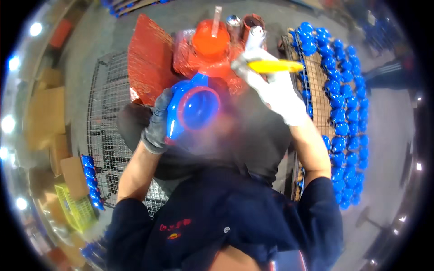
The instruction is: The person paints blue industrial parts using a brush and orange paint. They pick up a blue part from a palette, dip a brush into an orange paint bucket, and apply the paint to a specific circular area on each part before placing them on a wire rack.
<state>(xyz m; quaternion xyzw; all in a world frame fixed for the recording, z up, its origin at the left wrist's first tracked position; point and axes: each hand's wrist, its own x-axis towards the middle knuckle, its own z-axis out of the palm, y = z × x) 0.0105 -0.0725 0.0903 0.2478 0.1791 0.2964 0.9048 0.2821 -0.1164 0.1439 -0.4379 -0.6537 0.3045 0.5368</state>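
My left hand (157, 124), in a grey glove, grips a blue rounded part (192, 108) with a wide round opening ringed in red that faces me. My right hand (271, 86), in a white glove, is raised to the right of the part and holds a yellow tool (275, 66) pointing right. The two hands are apart, with the blue part in front of my chest over a dark seat or lap area.
A red paint pot (210, 38) with a stick stands on a red-stained stand (153, 61) ahead, with metal cans (234, 22) beside it. Several blue parts (343, 113) lie on a wire rack at right. More blue parts (90, 180), a wire grid (106, 113), cardboard boxes (45, 117) and a yellow crate (77, 210) at left.
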